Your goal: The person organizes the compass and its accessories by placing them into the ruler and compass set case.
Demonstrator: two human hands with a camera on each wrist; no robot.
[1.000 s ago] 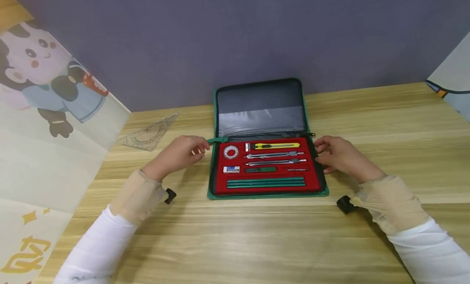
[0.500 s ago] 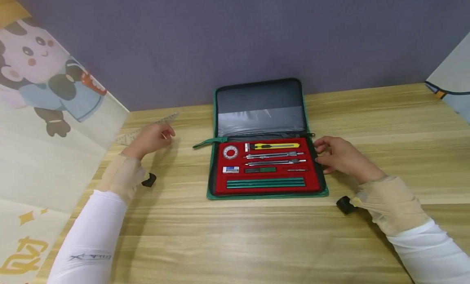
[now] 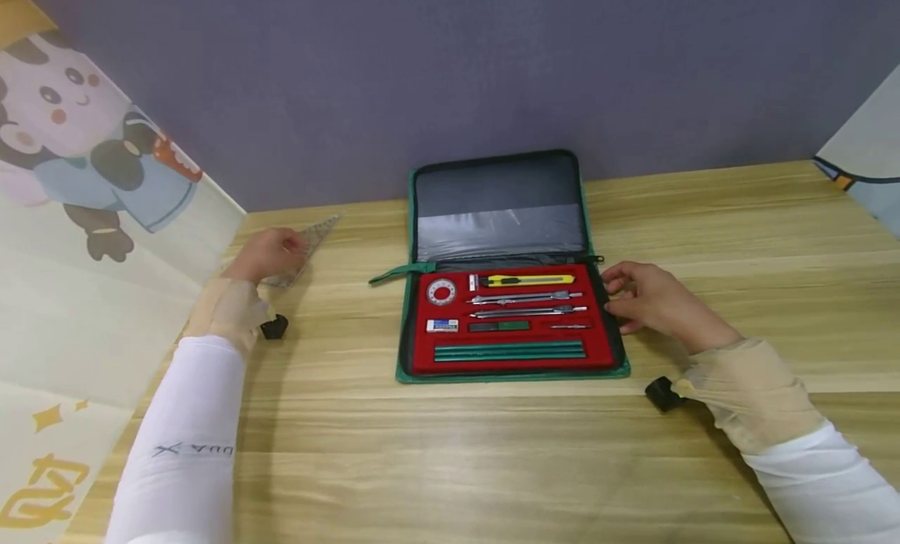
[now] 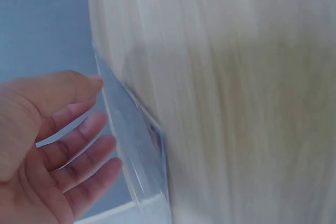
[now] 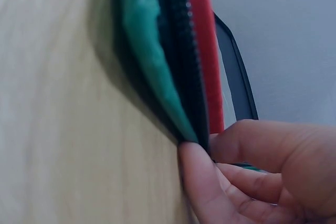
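A zipped green drawing-set case [image 3: 516, 377] lies unfolded on the wooden table, its red tray facing up and its dark lid leaning back. My right hand [image 3: 650, 298] pinches the case's right edge; in the right wrist view, thumb and forefinger press the zip border [image 5: 184, 51] between them. Over at the far left, my left hand [image 3: 263, 253] is above a clear set square [image 3: 319, 233], covering part of it. The left wrist view has the thumb tip close to the set square's edge [image 4: 131, 140], with the other fingers loosely bent beside it.
Set in the tray are a yellow utility knife [image 3: 534, 280], a sharpener [image 3: 473, 281], two metal compasses [image 3: 523, 298], a white ring [image 3: 441, 292], an eraser [image 3: 441, 325] and green pencils [image 3: 509, 350]. A green strap [image 3: 397, 273] sticks out leftward. A grey partition [image 3: 337, 98] stands behind.
My left hand has gone from the case's strap leftward to the set square, and the strap now lies loose on the table. The right hand keeps its place at the case's edge.
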